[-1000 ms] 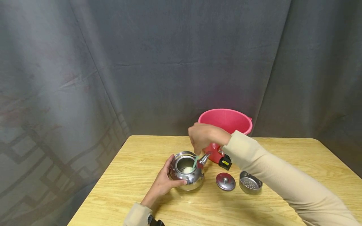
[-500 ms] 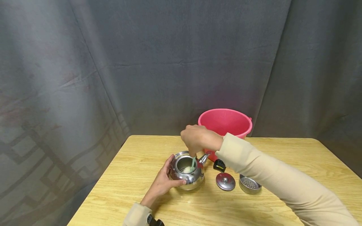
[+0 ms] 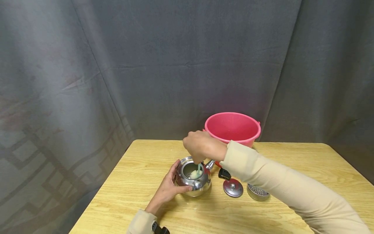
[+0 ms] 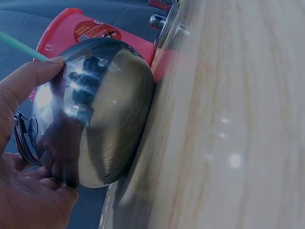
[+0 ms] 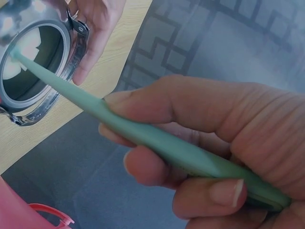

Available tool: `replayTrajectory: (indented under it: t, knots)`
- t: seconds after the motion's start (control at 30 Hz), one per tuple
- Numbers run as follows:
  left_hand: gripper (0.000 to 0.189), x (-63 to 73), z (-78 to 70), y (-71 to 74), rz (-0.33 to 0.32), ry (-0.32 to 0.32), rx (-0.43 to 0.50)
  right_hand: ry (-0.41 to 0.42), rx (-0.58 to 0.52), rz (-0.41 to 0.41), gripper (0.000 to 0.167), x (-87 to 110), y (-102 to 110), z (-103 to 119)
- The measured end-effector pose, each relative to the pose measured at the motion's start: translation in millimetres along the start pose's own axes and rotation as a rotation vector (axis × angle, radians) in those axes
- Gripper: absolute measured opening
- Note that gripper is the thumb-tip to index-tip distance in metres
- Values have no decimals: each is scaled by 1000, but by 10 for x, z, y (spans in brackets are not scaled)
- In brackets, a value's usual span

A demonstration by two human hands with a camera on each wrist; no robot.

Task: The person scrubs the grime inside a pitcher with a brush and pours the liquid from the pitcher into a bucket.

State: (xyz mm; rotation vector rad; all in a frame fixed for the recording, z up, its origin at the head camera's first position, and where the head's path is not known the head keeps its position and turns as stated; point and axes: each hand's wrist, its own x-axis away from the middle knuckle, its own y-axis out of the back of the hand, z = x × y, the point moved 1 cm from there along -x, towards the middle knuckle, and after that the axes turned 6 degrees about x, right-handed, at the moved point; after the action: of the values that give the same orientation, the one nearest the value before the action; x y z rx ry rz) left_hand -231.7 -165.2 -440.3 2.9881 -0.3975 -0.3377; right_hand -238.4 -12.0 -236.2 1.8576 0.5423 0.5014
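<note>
A shiny steel kettle (image 3: 198,189) stands on the wooden table with its lid off and its round mouth facing up. My left hand (image 3: 167,190) grips the kettle's side, thumb across the near wall and fingers round the far left. Above the mouth, my right hand (image 3: 203,147) holds a cleaning brush by its light green, tapered handle (image 5: 167,147). The brush's white, sponge-like head (image 3: 195,175) sits inside the kettle. In the right wrist view, thumb and fingers wrap the handle. The kettle's bail handle (image 5: 45,106) is folded down beside the opening.
A pink bucket (image 3: 248,142) stands behind the right hand. Right of the kettle lie its round steel lid (image 3: 232,188) and a steel strainer (image 3: 258,194) with a perforated bottom, partly under the right sleeve (image 3: 280,178). The kettle's spout (image 3: 210,164) points toward the bucket.
My right hand has moved left and slightly down, bringing the brush handle deeper over the kettle's mouth. The left hand and the kettle keep their places.
</note>
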Motion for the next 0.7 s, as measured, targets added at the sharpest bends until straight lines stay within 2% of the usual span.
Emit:
replayTrajectory:
  t: [0.7]
  knots:
    - [111,-28,31,-16,7,-31,-3,-19,-24,-124,13,18,-103,-39]
